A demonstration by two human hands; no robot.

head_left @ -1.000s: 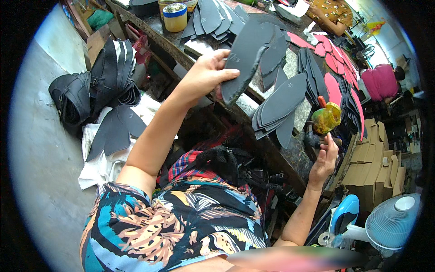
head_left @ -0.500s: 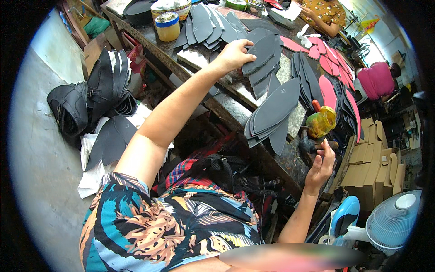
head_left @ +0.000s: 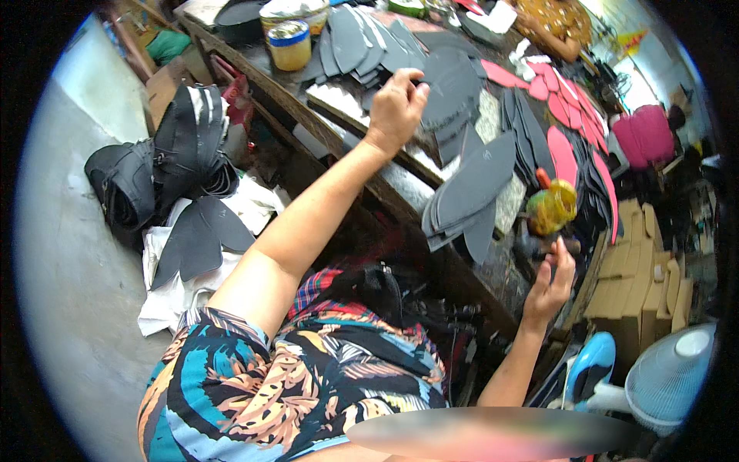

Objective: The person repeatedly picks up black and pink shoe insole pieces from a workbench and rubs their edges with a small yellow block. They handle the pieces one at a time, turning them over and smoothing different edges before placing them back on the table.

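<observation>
My left hand [head_left: 398, 112] is raised at the left edge of a pile of dark grey sole-shaped sheets [head_left: 450, 88]. Its thumb and index finger are a little apart, with nothing visible between them; the other fingers curl inward. Toward me on the bench lies another fanned stack of grey soles [head_left: 473, 185]. My right hand [head_left: 550, 289] hovers at the bench's near right side, fingers loosely bent and apart, holding nothing I can see. Just beyond it are what looks like a hammer [head_left: 527, 245] and a yellow-stained jar [head_left: 551, 208] with a red-orange handle beside it.
Pink soles [head_left: 566, 96] spread across the bench's far right. A blue-rimmed tub [head_left: 290, 48] stands at the far left. Black shoe parts [head_left: 185, 154] are piled on my left. Cardboard boxes [head_left: 631, 269] and a fan [head_left: 670, 381] stand right. Another person's arm [head_left: 550, 38] reaches over the far side.
My left hand has drawn back from the grey sole pile toward me, and its fingers have curled in more. My right hand has hardly moved; the view has shifted slightly.
</observation>
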